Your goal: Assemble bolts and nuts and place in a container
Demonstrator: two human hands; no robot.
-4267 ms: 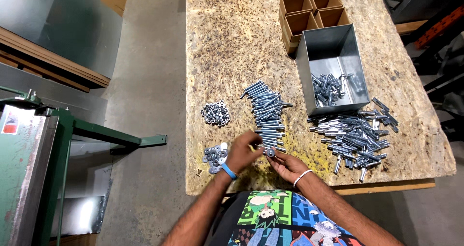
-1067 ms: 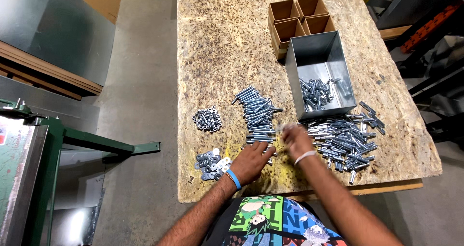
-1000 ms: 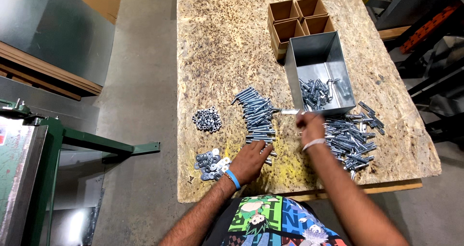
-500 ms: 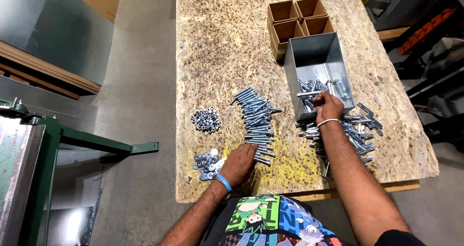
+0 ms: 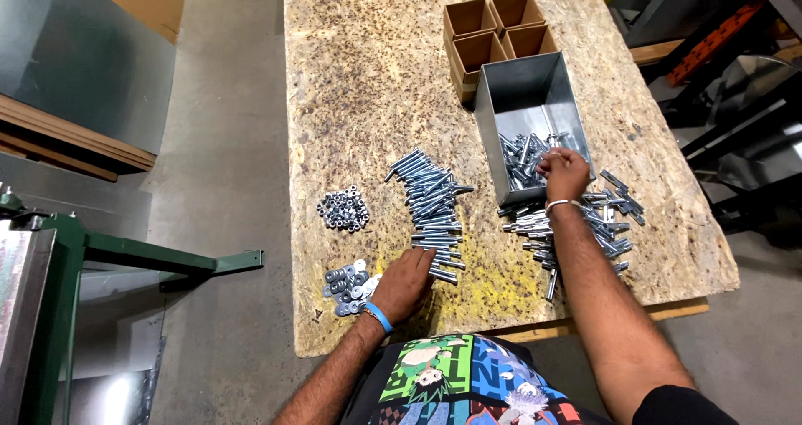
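Note:
My right hand (image 5: 565, 173) reaches over the near rim of a grey metal bin (image 5: 535, 91) that holds several bolts (image 5: 521, 152); its fingers are curled, and I cannot tell what they hold. My left hand (image 5: 406, 281) rests on the board at the near end of a row of silver bolts (image 5: 431, 206), fingertips touching the nearest ones. A pile of washers (image 5: 347, 280) lies just left of that hand. A heap of nuts (image 5: 342, 209) sits farther up. Another bolt pile (image 5: 585, 225) lies under my right forearm.
The worktop is a chipboard table (image 5: 376, 74). A brown cardboard box with four compartments (image 5: 494, 31) stands behind the bin. A green metal machine frame (image 5: 125, 254) is at the left, over a concrete floor. Dark equipment crowds the right side.
My right hand carried a bolt from the near row up and right to the metal bin. My left hand stayed at the row's near end.

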